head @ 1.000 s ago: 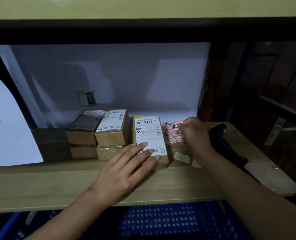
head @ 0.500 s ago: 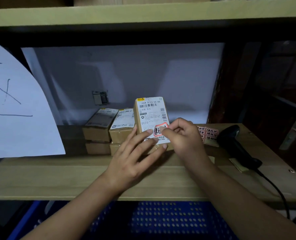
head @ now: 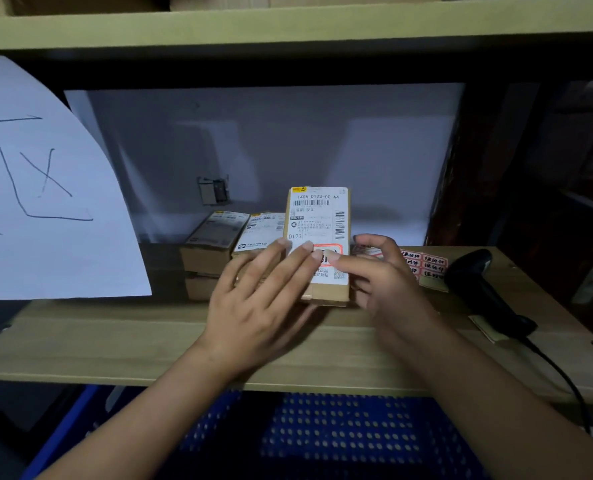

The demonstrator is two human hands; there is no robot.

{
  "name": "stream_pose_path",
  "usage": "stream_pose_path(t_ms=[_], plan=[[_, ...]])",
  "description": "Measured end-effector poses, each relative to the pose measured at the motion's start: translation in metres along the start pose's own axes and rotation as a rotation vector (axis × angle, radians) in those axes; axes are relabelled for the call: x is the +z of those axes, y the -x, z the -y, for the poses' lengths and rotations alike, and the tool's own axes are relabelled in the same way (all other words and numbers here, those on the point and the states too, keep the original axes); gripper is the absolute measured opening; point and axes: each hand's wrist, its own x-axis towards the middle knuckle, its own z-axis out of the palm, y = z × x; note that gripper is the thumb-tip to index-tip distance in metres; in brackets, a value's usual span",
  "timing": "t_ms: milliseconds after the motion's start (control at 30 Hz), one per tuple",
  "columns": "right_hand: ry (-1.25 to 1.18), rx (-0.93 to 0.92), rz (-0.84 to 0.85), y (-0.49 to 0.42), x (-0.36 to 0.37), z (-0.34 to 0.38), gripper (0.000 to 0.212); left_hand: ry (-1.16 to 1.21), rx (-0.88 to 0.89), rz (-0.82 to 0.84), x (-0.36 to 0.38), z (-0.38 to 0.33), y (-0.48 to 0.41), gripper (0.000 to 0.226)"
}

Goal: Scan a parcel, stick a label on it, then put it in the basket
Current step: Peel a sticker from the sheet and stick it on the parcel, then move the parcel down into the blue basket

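A small cardboard parcel (head: 317,220) with a white shipping label stands tilted up on the wooden shelf (head: 115,341), its near end low. A red-edged sticker label (head: 336,250) lies on the lower part of its face. My left hand (head: 257,299) holds the parcel from the left, fingers spread flat over its front. My right hand (head: 385,282) is at the parcel's right side, fingers apart, one fingertip pressing on the sticker. The blue perforated basket (head: 323,434) sits below the shelf's front edge.
A sheet of red stickers (head: 425,265) lies right of my right hand. A black handheld scanner (head: 478,282) with a cable rests further right. Other stacked parcels (head: 219,240) sit behind my left hand. A white paper sheet (head: 45,188) hangs at left.
My right hand took a red sticker from the sheet and brought it onto the parcel. My left hand tilted the parcel up. The sticker now lies flat under a fingertip.
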Motion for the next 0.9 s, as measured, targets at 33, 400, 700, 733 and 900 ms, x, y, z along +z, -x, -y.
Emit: stream_pose_path(t_ms=[33, 400, 700, 733, 900], plan=[[-0.015, 0.009, 0.004, 0.001, -0.002, 0.002, 0.06, -0.004, -0.013, -0.018, -0.002, 0.0, 0.0, 0.061], [0.057, -0.037, 0.027, 0.021, -0.005, 0.007, 0.055, 0.057, 0.012, -0.064, -0.029, 0.002, -0.001, 0.054], [0.155, 0.085, 0.027, 0.041, -0.022, -0.016, 0.053, 0.2, 0.023, 0.174, -0.045, -0.014, 0.015, 0.059], [0.192, 0.093, 0.036, 0.045, -0.026, -0.02, 0.055, 0.234, 0.013, 0.209, -0.049, -0.017, 0.019, 0.062], [0.293, -0.056, -0.029, 0.064, -0.043, -0.035, 0.07, 0.461, -0.039, 0.285, -0.083, -0.035, 0.037, 0.07]])
